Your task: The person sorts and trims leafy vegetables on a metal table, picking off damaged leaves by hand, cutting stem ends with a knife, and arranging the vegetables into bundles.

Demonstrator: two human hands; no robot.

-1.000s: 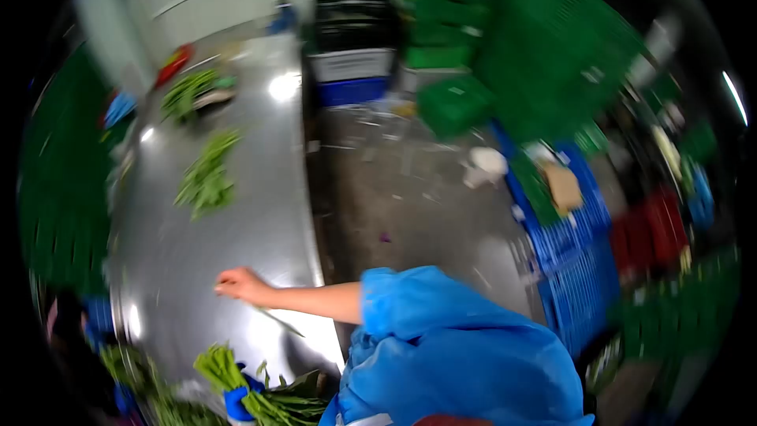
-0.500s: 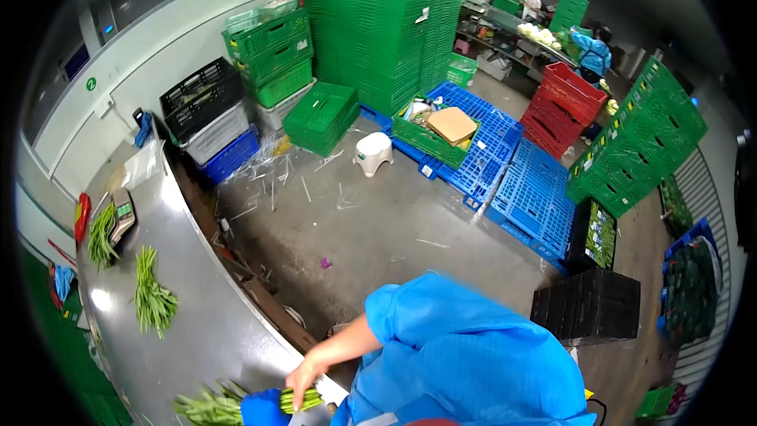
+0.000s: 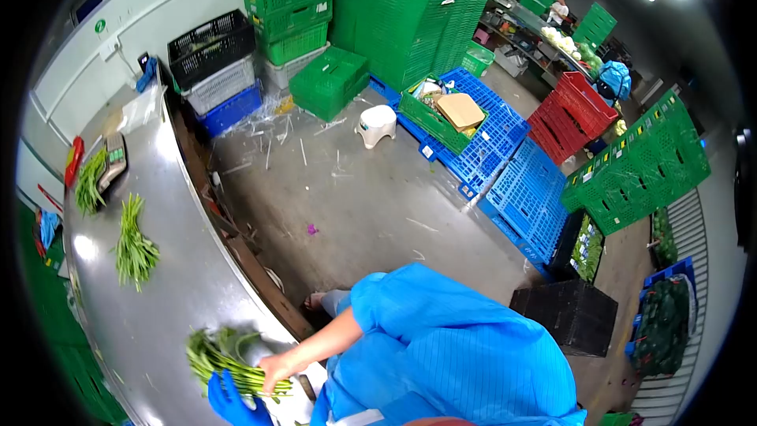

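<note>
At the near edge of the metal table [image 3: 189, 284], my bare right hand [image 3: 277, 371] is closed around the stems of a bunch of leafy greens [image 3: 217, 356]. The leaves point left, away from my body. My left hand [image 3: 233, 402], in a blue glove, lies just below the bunch with its fingers spread, close against the stems. A light-coloured surface [image 3: 296, 409] shows partly under the stem ends. Farther up the table lie a second bunch of greens [image 3: 136, 248] and a third bunch [image 3: 92, 181], which rests beside a small scale [image 3: 115, 159].
A red object [image 3: 74, 161] lies at the table's far left edge. Across the floor stand a white stool [image 3: 375, 125], stacked green crates [image 3: 402, 24], blue pallets [image 3: 524, 193], red crates [image 3: 569, 114] and a black crate [image 3: 564, 315]. Other people work in the background.
The gloved left hand has loosened from around the bunch and spread its fingers below it. My right hand and the greens have shifted up and left in view. The camera has turned slightly.
</note>
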